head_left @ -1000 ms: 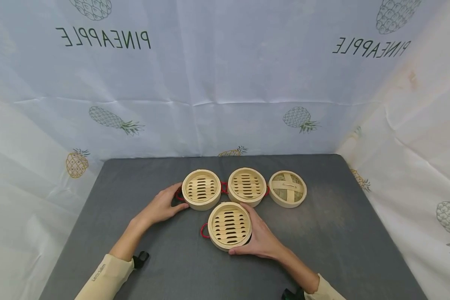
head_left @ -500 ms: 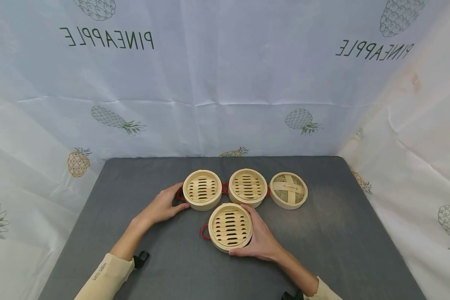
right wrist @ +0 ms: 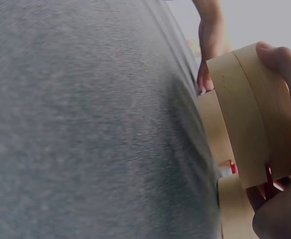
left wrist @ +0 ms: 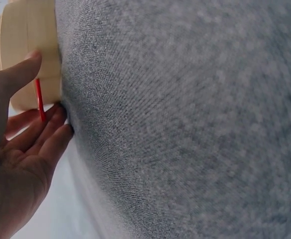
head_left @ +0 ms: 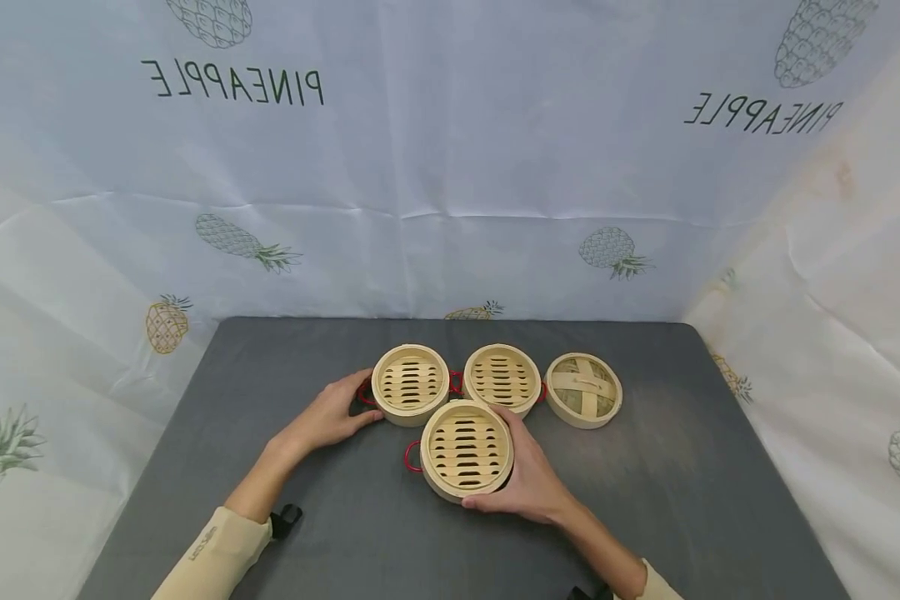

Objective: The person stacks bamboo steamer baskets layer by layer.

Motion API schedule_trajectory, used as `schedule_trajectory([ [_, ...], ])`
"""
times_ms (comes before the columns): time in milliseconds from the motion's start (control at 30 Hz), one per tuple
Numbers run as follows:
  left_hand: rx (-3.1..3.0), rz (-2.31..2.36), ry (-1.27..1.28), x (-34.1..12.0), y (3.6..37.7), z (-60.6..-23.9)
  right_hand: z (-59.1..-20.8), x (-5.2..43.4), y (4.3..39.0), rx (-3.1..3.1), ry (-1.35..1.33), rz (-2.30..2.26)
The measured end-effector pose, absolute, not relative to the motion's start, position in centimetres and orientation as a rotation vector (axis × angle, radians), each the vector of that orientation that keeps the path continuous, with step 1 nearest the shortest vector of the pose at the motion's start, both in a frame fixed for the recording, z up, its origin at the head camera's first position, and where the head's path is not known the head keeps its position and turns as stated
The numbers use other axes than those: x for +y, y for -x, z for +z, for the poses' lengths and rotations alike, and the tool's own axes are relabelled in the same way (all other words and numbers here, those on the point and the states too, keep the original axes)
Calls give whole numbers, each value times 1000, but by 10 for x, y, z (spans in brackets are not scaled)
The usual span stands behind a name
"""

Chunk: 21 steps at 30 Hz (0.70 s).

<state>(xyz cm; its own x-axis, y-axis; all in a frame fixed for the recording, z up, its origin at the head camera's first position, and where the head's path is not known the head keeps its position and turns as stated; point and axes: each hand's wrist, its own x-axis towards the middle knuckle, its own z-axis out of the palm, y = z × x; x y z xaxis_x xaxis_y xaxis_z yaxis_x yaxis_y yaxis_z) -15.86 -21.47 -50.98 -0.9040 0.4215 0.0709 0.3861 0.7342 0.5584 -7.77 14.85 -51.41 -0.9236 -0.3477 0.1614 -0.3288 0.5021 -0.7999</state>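
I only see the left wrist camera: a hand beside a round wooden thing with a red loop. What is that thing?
Observer: It is a bamboo steamer basket. The left hand touches its side by the red handle.
Operator: Are there more of them?
Observer: Yes, a middle basket stands beside it, and a woven lid lies at the right end of the row on the grey table.
Operator: What is the other hand doing?
Observer: The right hand grips the front basket. In the right wrist view it looks raised off the table.
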Motion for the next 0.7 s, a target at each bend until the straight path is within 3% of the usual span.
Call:
schedule_trajectory([
  [700, 2870, 904, -680, -213, 157, -509, -488, 147, 89, 2703, 694, -1470],
])
